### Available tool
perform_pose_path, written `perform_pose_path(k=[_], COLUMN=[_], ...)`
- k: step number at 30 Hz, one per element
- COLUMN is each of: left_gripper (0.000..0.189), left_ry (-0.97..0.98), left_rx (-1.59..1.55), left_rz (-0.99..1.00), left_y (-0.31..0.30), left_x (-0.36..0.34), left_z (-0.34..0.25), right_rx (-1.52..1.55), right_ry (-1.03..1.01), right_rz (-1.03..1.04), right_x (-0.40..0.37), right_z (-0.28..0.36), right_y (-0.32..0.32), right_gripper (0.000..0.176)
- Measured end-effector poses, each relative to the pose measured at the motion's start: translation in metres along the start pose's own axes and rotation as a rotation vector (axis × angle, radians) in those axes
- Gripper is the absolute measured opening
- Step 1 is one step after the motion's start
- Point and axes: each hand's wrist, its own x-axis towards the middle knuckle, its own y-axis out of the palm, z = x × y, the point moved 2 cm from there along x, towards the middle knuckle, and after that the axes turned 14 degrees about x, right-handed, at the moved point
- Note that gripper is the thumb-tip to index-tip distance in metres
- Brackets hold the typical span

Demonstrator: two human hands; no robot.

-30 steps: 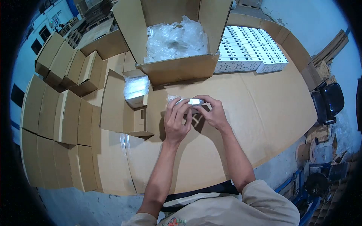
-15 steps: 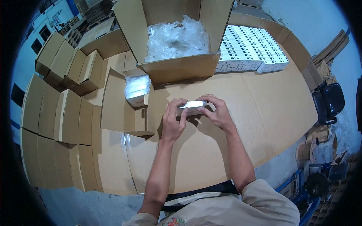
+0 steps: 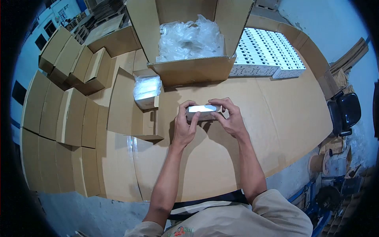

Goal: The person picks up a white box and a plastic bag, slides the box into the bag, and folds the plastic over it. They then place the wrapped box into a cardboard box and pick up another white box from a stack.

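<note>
Fingers of the left hand (image 3: 183, 128) now clamp one end of the small glossy white box (image 3: 203, 111) rather than crossing its top, the right hand (image 3: 235, 123) clamping the other, so it seems evenly held, near the small open carton (image 3: 122, 102).

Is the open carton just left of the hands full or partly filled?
Partly filled: wrapped packs sit at the far end of the carton, while its near end shows bare cardboard.

Over to the right, a black chair (image 3: 347, 110) stands near a pale wall (image 3: 319, 17) with brown boards (image 3: 349, 54) against it, above a blue metal frame (image 3: 325, 222) and clear crumpled plastic (image 3: 357, 136).
</note>
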Motion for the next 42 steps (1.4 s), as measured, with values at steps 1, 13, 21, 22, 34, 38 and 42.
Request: perform_pose_path(k=[1,13,21,22,34,38,42], left_gripper=[0.037,0.086,0.072,0.070,0.048,0.045,0.043], left_ry=[-0.005,-0.129,-0.011,-0.029,-0.082,-0.094,-0.098], left_rx=[-0.005,0.191,0.552,0.545,0.526,0.501,0.509], left_rz=[-0.001,-0.046,0.152,0.162,0.109,0.099,0.110], left_y=[0.000,0.000,-0.041,-0.047,-0.063,-0.064,-0.064], left_x=[-0.001,-0.037,-0.116,-0.126,-0.146,-0.144,-0.144], left_z=[0.000,0.010,-0.016,-0.020,-0.021,-0.023,-0.022], right_rx=[0.004,0.404,0.738,0.756,0.123,-0.013,-0.050], right_ry=[0.012,0.067,0.187,0.161,-0.253,-0.280,-0.338], right_rz=[-0.002,-0.197,-0.136,-0.106,0.176,0.168,0.155], right_x=[0.000,-0.001,0.020,0.025,0.086,0.085,0.083], right_z=[0.000,-0.031,-0.015,-0.013,0.002,-0.001,0.008], right_y=[0.000,0.004,0.054,0.064,0.156,0.153,0.152], right_gripper=[0.043,0.041,0.035,0.035,0.030,0.030,0.031])
